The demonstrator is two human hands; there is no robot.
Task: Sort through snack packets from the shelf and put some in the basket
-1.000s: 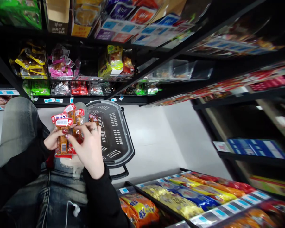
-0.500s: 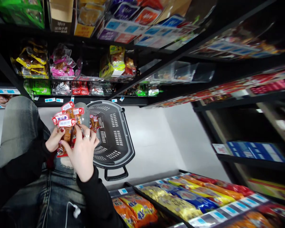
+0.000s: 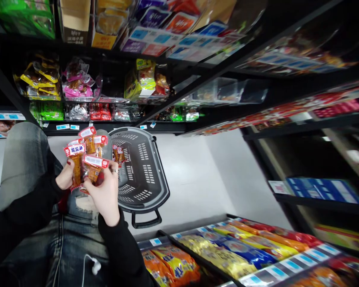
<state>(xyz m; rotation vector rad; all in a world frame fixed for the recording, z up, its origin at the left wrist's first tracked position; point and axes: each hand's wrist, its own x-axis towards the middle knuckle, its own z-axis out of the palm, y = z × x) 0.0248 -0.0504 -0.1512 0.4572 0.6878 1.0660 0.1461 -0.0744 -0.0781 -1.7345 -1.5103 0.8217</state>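
Several small snack packets [image 3: 77, 159] with red and white tops and brown contents are fanned out over my knees. My left hand [image 3: 65, 175] is closed on this bunch from the left. Between the thumb and fingers of my right hand [image 3: 104, 193] is one snack packet [image 3: 92, 169], held a little apart at the front of the bunch. To the right, a dark grey shopping basket [image 3: 143, 167] stands on the floor with a few similar packets [image 3: 119, 154] at its left side.
Ahead are black shelves with bagged snacks [image 3: 77, 81] in clear bins. A lower shelf of large chip bags [image 3: 215, 253] lies at the front right. White floor [image 3: 194, 171] shows beyond the basket. An earphone [image 3: 95, 266] hangs over my lap.
My right hand has drawn one packet toward the right and turned slightly, so it now stands apart from the others. My left hand stays around the bunch.
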